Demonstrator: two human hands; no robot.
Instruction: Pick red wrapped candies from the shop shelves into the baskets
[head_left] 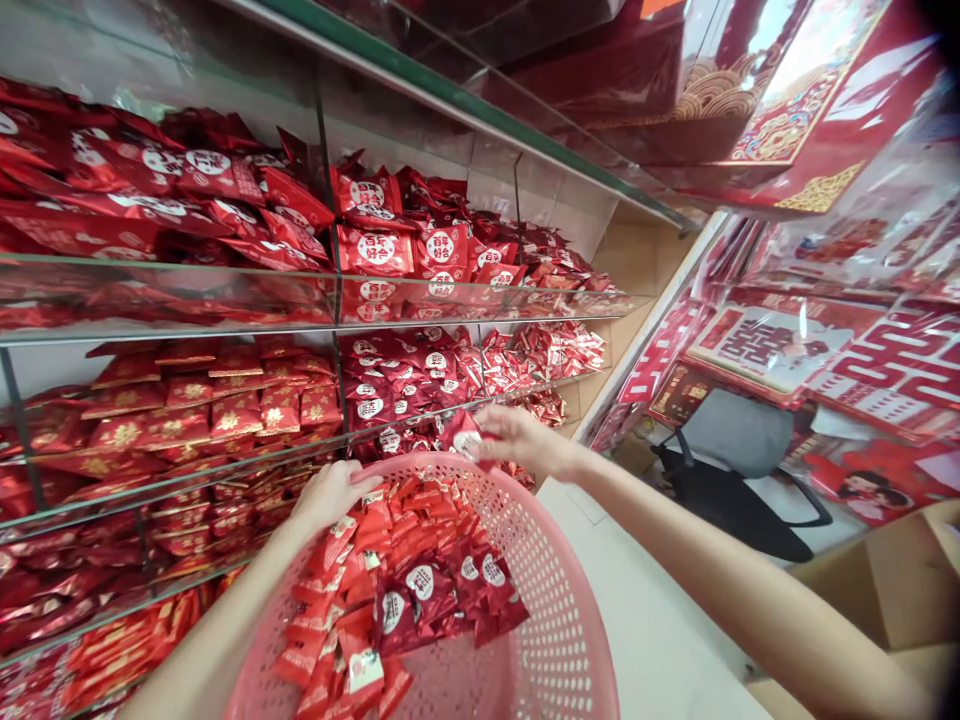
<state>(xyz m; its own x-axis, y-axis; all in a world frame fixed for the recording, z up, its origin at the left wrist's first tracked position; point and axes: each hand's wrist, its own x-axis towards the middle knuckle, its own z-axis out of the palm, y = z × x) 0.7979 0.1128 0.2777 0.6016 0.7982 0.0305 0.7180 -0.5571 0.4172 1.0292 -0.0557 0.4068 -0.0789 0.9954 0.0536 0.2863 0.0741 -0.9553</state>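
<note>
A pink perforated plastic basket (559, 560) is in front of me, its far rim close to the shelves. My left hand (330, 495) is closed over its upper left rim. Inside lie many bright red wrapped sweets (330, 620) and a cluster of dark red packets (424, 600) with white labels. My right hand (514, 440) is above the far rim, fingers closed on a dark red candy packet (465, 438) with a white label. Right behind it is a shelf compartment of similar dark red packets (405, 375).
Glass-fronted shelves (225, 290) with dividers hold piles of red packets on the left. A glass shelf edge (480, 110) slants overhead, with red gift bags (795, 130) above right. A black and grey chair (727, 470), a cardboard box (892, 570) and hanging red decorations (900, 370) stand right.
</note>
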